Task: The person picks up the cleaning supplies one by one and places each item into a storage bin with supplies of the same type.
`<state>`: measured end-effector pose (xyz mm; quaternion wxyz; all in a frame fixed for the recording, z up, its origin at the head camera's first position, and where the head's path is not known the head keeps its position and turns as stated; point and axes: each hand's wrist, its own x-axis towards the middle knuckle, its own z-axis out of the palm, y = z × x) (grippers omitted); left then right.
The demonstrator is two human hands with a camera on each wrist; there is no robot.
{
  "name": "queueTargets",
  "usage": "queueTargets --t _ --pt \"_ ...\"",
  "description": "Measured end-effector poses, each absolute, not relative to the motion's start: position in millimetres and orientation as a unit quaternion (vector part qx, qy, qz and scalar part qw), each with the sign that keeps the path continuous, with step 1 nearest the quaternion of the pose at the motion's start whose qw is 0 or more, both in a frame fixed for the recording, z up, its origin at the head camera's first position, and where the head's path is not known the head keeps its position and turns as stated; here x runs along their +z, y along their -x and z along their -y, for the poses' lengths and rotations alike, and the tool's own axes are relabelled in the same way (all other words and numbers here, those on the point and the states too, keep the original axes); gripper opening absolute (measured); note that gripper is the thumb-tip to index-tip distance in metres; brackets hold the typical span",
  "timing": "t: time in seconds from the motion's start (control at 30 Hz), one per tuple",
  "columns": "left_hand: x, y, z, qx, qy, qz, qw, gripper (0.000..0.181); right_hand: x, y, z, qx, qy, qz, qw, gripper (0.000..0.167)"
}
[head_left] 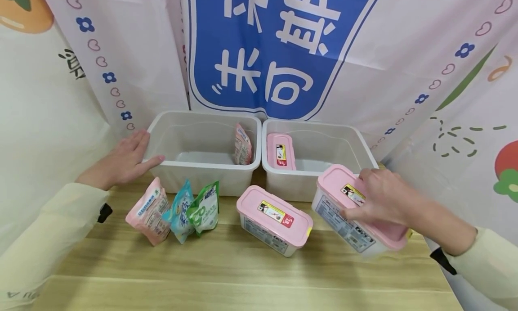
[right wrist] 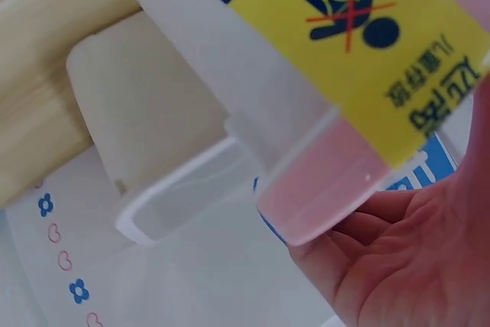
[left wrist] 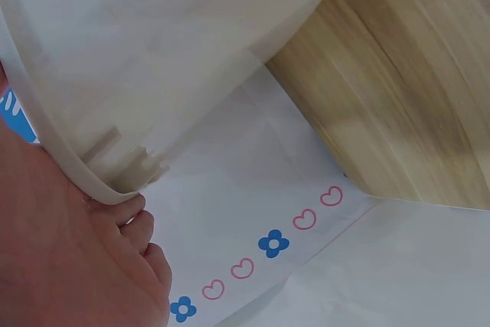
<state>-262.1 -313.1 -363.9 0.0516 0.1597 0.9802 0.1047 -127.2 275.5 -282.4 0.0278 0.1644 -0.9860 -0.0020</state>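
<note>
My left hand (head_left: pixel 125 160) holds the near left corner of a pale grey plastic bin (head_left: pixel 202 178), with the thumb along its front rim and the fingers at its outer left side. My right hand (head_left: pixel 382 198) grips a white lidded box (head_left: pixel 344 230) with a pink lid from above, tilted and raised before the right bin (head_left: pixel 289 187). In the right wrist view, the box's yellow end label (right wrist: pixel 360 44) faces the camera. A second pink-lidded box (head_left: pixel 275 216) stands on the table, left of the held one.
A pink pouch (head_left: pixel 153 212), a blue pouch (head_left: pixel 182 214) and a green pouch (head_left: pixel 206 207) stand before the left bin. Inside that bin, another pink pouch (head_left: pixel 242 145) leans on the right wall. The right bin contains a pink-lidded box (head_left: pixel 281 151). Printed cloth (head_left: pixel 356 77) hangs behind the wooden table (head_left: pixel 243 279).
</note>
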Motion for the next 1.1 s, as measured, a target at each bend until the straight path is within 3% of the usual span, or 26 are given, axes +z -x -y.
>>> queueTargets --t 0.47,1.1 --pt "-364.0 264.1 315.1 0.111 -0.161 -0.98 0.047 0.098 -246.6 138.1 -266.0 0.035 -0.117 0.992 -0.037 0.075" --pt "-363.7 262.5 313.3 0.109 -0.154 -0.98 0.054 0.1 -203.7 149.3 -251.3 0.051 -0.07 0.995 -0.056 0.073"
